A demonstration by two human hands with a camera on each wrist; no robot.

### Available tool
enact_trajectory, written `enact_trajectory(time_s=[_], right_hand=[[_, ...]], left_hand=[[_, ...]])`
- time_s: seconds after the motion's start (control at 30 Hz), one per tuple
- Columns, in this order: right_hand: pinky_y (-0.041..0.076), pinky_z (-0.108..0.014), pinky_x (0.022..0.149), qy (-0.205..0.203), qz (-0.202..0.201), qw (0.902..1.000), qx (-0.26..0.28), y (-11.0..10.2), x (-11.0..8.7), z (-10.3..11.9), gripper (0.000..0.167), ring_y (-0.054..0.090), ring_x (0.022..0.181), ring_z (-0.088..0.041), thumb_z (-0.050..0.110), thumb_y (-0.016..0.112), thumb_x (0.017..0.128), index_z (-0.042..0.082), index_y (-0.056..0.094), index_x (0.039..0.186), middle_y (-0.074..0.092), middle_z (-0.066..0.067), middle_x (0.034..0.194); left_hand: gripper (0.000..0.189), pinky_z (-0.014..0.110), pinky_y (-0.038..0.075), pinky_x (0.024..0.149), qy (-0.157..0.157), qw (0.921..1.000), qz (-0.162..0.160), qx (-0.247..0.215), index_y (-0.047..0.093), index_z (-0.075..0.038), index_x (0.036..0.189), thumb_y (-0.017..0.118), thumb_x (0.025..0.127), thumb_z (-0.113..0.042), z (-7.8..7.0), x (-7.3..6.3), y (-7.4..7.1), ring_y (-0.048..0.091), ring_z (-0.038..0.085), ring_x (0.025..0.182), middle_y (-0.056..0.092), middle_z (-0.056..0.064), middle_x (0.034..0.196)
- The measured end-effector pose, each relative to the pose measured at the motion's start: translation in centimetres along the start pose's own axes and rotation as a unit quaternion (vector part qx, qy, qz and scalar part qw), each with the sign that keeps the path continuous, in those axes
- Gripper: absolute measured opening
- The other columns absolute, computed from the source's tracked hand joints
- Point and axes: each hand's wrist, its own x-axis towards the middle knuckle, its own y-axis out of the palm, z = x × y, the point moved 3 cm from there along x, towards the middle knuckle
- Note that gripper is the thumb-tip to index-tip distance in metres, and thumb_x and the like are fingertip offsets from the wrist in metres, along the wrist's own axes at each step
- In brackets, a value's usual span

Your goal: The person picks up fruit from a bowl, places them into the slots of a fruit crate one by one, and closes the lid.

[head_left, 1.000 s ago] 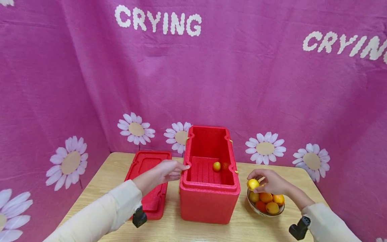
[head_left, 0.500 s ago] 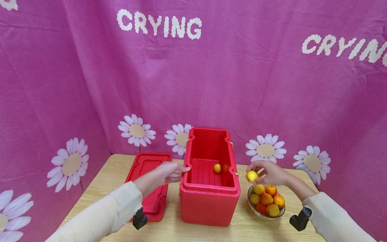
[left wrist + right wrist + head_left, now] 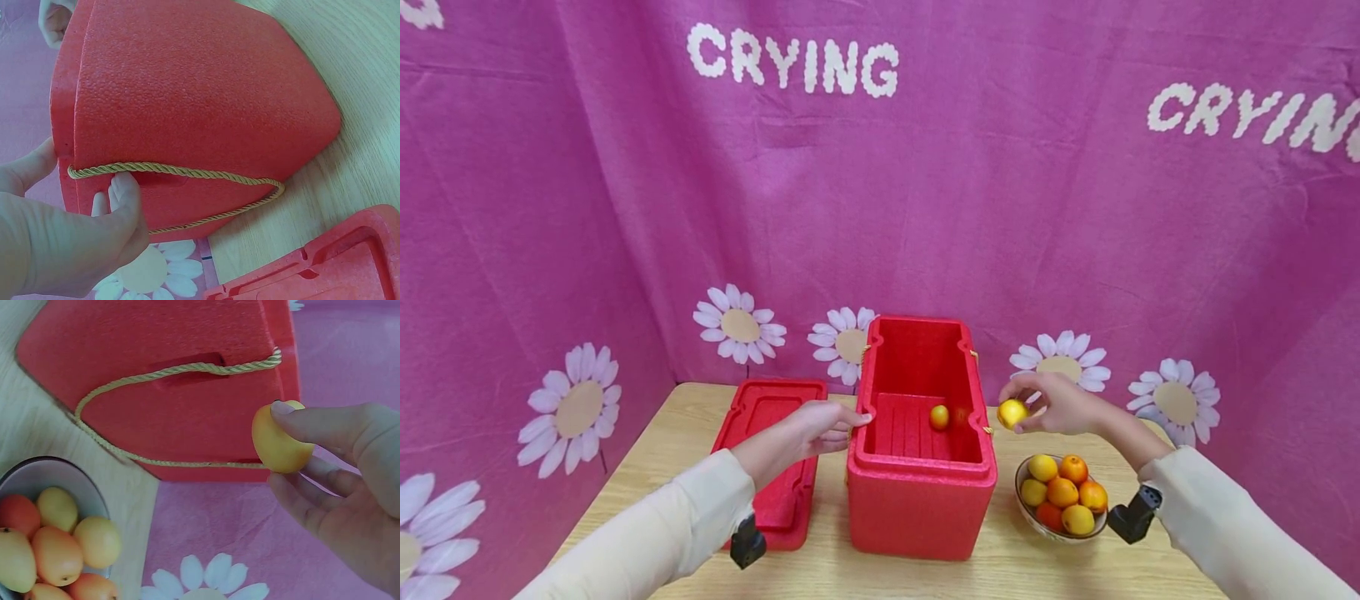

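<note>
My right hand [image 3: 1060, 403] pinches a small, roundish yellow fruit [image 3: 282, 439] between thumb and fingertips. It holds the fruit in the air just right of the red foam box [image 3: 917, 518], above rim height. With its thumb over the left rim and its fingers curled against the outer wall, my left hand [image 3: 816, 429] grips the box. In the left wrist view those fingers are by the gold rope handle [image 3: 187, 172]. One yellow-orange fruit [image 3: 939, 417] lies on the box's floor. Several yellow, orange and red fruits [image 3: 1062, 492] fill a bowl [image 3: 1047, 528] to the right.
A red foam lid [image 3: 775, 500] lies flat on the wooden table [image 3: 700, 583], left of the box. Behind the table hangs a purple cloth [image 3: 925, 208] printed with white daisies. Another gold rope handle [image 3: 206, 367] hangs on the box's right side.
My right hand has lifted the yellow fruit up from the bowl and carried it left, toward the box. The left hand has stayed on the rim.
</note>
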Motion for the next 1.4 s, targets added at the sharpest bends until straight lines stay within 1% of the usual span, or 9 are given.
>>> enact_trajectory(time_s=[0.17,0.33,0.5,0.63,0.73,0.87,0.97,1.13,1.4], right_hand=[[0.060,-0.026,0.068,-0.012,-0.008,0.9997,-0.021,-0.6,0.8,0.7,0.030,0.064,0.081,-0.017,0.003,0.079,0.074,0.001,0.065,0.100,0.069,-0.011,0.093],[0.061,-0.032,0.073,0.002,-0.005,0.9996,-0.027,-1.1,1.5,1.2,0.030,0.064,0.084,-0.019,0.004,0.079,0.074,0.003,0.065,0.101,0.068,-0.009,0.093],[0.060,-0.027,0.076,0.033,0.006,0.9989,-0.032,-1.4,2.3,1.6,0.030,0.063,0.089,-0.020,0.005,0.078,0.075,0.006,0.066,0.102,0.069,-0.005,0.095],[0.059,-0.024,0.075,0.034,0.021,0.9986,-0.035,-1.8,2.9,2.1,0.029,0.062,0.090,-0.021,0.003,0.077,0.075,0.004,0.065,0.102,0.069,-0.006,0.095],[0.059,-0.027,0.075,0.028,0.030,0.9986,-0.033,-2.0,3.5,2.5,0.028,0.062,0.088,-0.021,0.001,0.076,0.076,0.002,0.064,0.102,0.068,-0.008,0.095],[0.060,-0.039,0.077,0.033,0.037,0.9982,-0.036,-2.1,4.2,3.1,0.028,0.061,0.086,-0.020,0.001,0.075,0.076,0.002,0.065,0.102,0.068,-0.008,0.093],[0.059,-0.046,0.080,0.041,0.043,0.9975,-0.040,-2.2,4.7,3.4,0.029,0.062,0.087,-0.020,0.002,0.075,0.076,0.002,0.065,0.103,0.068,-0.007,0.093],[0.059,-0.043,0.084,0.039,0.061,0.9967,-0.037,-2.0,5.4,3.8,0.029,0.064,0.089,-0.021,0.003,0.075,0.077,0.002,0.065,0.103,0.069,-0.007,0.094],[0.058,-0.038,0.085,0.032,0.083,0.9957,-0.028,-2.1,6.9,4.2,0.029,0.063,0.087,-0.018,0.002,0.077,0.075,0.001,0.065,0.102,0.070,-0.008,0.092]], left_hand=[[0.049,0.037,0.054,0.098,0.006,1.0000,0.003,-0.002,0.053,0.005,0.124,0.071,0.084,-0.018,-0.1,-0.1,0.0,0.064,0.019,0.091,0.060,0.021,0.121],[0.050,0.039,0.053,0.099,0.004,1.0000,0.000,-0.004,0.053,0.005,0.124,0.071,0.084,-0.018,0.0,-0.1,0.1,0.064,0.021,0.094,0.060,0.021,0.119],[0.049,0.039,0.053,0.100,0.000,1.0000,-0.002,-0.002,0.054,0.004,0.124,0.071,0.084,-0.018,0.1,-0.2,0.1,0.063,0.024,0.098,0.060,0.021,0.120],[0.049,0.038,0.053,0.099,0.001,1.0000,-0.002,-0.003,0.054,0.005,0.124,0.071,0.084,-0.018,0.0,-0.2,0.1,0.063,0.021,0.095,0.060,0.020,0.120],[0.050,0.037,0.054,0.098,0.000,1.0000,-0.004,-0.003,0.052,0.004,0.126,0.071,0.085,-0.017,-0.1,-0.2,0.0,0.064,0.019,0.091,0.061,0.020,0.119],[0.050,0.037,0.055,0.097,0.000,1.0000,-0.001,-0.006,0.051,0.004,0.127,0.070,0.085,-0.016,-0.1,0.0,0.1,0.064,0.017,0.086,0.063,0.018,0.114],[0.051,0.037,0.055,0.097,0.001,1.0000,0.001,-0.007,0.051,0.005,0.127,0.070,0.085,-0.016,-0.1,0.0,0.1,0.064,0.017,0.087,0.062,0.017,0.112],[0.049,0.036,0.055,0.096,0.000,1.0000,-0.005,-0.003,0.052,0.004,0.126,0.070,0.085,-0.016,0.1,-0.2,0.1,0.064,0.020,0.091,0.061,0.017,0.113],[0.043,0.037,0.055,0.096,0.006,0.9999,-0.004,-0.009,0.056,0.005,0.121,0.069,0.085,-0.014,0.0,-0.3,0.1,0.063,0.017,0.085,0.062,0.014,0.105]])
